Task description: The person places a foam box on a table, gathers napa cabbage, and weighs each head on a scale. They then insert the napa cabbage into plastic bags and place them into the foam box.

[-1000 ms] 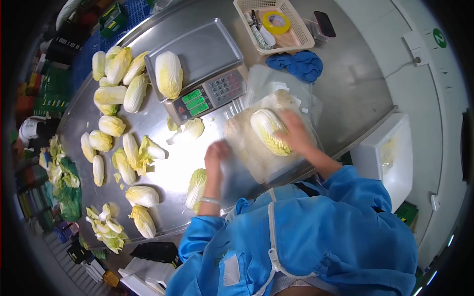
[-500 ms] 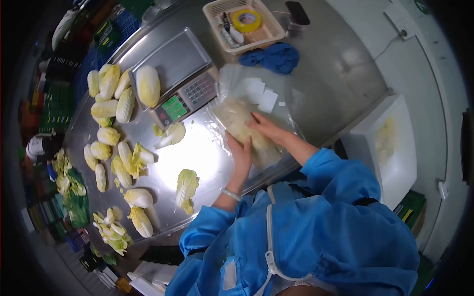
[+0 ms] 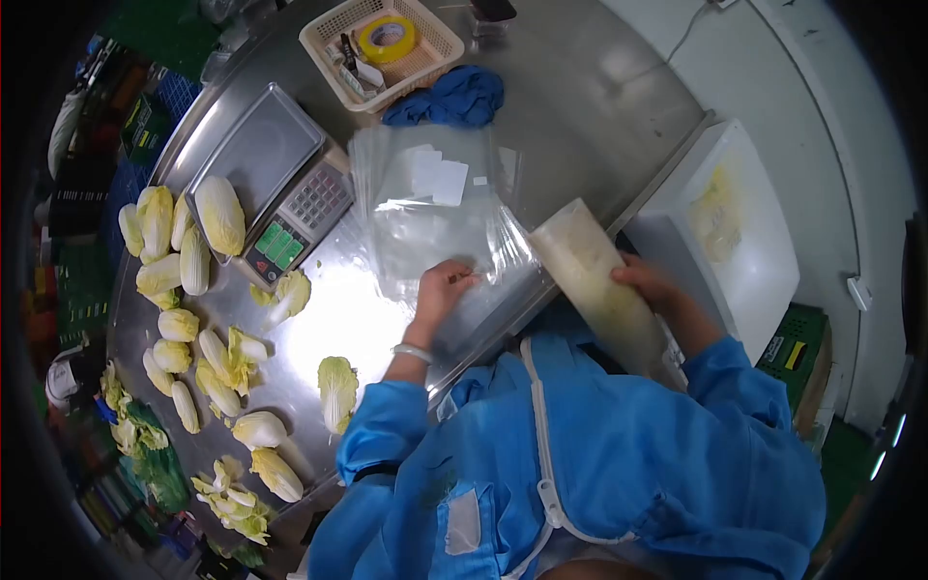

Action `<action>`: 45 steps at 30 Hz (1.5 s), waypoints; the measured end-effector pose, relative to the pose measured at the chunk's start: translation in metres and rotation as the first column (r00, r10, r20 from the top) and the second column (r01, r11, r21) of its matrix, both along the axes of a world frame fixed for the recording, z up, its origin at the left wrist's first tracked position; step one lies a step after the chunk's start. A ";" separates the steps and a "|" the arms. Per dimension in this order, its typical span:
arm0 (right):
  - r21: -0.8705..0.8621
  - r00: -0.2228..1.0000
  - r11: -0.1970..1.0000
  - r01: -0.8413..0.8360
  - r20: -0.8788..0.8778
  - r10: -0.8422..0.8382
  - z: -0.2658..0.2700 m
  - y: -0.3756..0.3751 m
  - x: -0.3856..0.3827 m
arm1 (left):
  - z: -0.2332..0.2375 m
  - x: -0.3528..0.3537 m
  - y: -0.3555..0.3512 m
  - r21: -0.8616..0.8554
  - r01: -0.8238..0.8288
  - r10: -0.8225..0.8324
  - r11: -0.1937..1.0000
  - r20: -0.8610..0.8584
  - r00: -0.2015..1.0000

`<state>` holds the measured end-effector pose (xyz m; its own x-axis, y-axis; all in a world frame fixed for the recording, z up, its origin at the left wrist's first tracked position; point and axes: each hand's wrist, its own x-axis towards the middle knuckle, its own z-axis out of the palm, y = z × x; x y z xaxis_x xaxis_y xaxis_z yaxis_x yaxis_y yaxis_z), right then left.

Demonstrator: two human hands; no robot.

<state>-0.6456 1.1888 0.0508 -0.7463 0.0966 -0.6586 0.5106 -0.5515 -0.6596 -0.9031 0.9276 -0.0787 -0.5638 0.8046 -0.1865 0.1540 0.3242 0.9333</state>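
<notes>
In my right hand [image 3: 648,285] is a clear plastic bag of napa cabbage [image 3: 592,261], gripped along its right side and tilted beyond the table's front edge. The pale, yellowish contents look blurred through the film. My left hand [image 3: 445,295] has its fingers curled together over the lower edge of a stack of clear plastic bags [image 3: 416,237]; anything between the fingertips is too small to make out. White paper labels [image 3: 449,183] lie on that stack. To the left, a single napa cabbage [image 3: 220,215] rests on the tray of a digital scale [image 3: 290,159].
Several loose napa cabbages [image 3: 174,326] lie on the left of the metal table [image 3: 599,106], with trimmed leaves [image 3: 232,505] at its edge. A basket [image 3: 425,72] holding yellow tape [image 3: 387,39] and a blue cloth [image 3: 449,97] stand behind. At right is a white bin [image 3: 677,208].
My right hand has carried the bagged cabbage right, off the bag stack and past the table edge. My left hand has let go of it and curled closed. The view has shifted.
</notes>
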 end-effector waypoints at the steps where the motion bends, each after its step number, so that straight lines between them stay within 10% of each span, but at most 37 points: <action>1: 0.046 1.000 0.999 -0.012 0.025 0.011 -0.004 -0.005 0.004 | 0.017 -0.008 0.003 -0.060 0.084 -0.084 0.995 -0.003 0.996; 4: 0.046 0.995 0.995 -0.094 0.021 0.093 -0.005 -0.013 0.004 | 0.030 -0.024 0.009 0.148 0.131 -0.029 0.980 -0.550 0.835; 12: -0.022 0.962 0.962 -0.273 0.021 0.273 0.008 -0.024 -0.021 | 0.005 -0.046 0.020 0.004 0.080 -0.079 0.997 -0.054 0.995; 16: -0.049 0.929 0.928 -0.369 -0.005 0.369 0.003 -0.033 -0.030 | 0.020 -0.005 0.029 0.008 0.065 -0.062 0.998 -0.206 0.977; 19: -0.056 0.907 0.905 -0.421 -0.017 0.421 0.004 -0.036 -0.042 | 0.018 -0.007 0.022 0.151 0.173 -0.042 0.973 -0.624 0.780; 24: -0.143 0.894 0.891 -0.431 0.070 0.443 -0.008 -0.042 -0.054 | -0.029 -0.037 0.005 0.051 0.046 -0.044 0.998 -0.044 0.998; 27: -0.183 0.918 0.934 -0.307 0.204 0.341 0.001 -0.044 -0.067 | 0.022 -0.036 0.021 -0.040 -0.005 0.012 0.999 0.180 0.984; 32: -0.225 0.949 0.973 -0.044 0.294 0.111 -0.015 -0.050 -0.071 | 0.074 0.000 0.038 0.153 0.040 0.002 0.987 -0.265 0.964; 36: 0.088 0.978 0.975 -0.204 0.051 0.200 -0.025 -0.058 -0.088 | 0.124 0.049 0.071 0.407 0.115 0.106 0.906 -0.480 0.871; 39: 0.485 0.913 0.863 -0.141 -0.273 0.302 -0.016 -0.061 -0.086 | 0.154 0.075 0.076 0.490 0.470 -0.152 0.734 -0.556 0.817; 41: 0.170 0.902 0.985 0.003 -0.427 0.071 -0.088 -0.064 -0.083 | 0.162 0.079 0.061 0.440 0.552 -0.222 0.709 -0.603 0.766; 43: 0.954 0.735 0.270 0.128 -0.275 0.620 -0.031 -0.064 -0.095 | 0.165 0.072 0.042 0.456 0.037 -0.007 0.889 -0.068 0.998; 45: 0.332 0.954 0.943 0.007 -0.285 0.094 0.002 -0.084 -0.117 | 0.166 0.065 0.015 0.167 -0.431 0.325 0.887 0.439 0.838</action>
<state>-0.7624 1.1047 0.0525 -0.9090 0.2309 -0.3470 0.2853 -0.2624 -0.9218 -0.8384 0.9425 0.0869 -0.7571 0.5916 -0.2772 -0.3229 0.0300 0.9459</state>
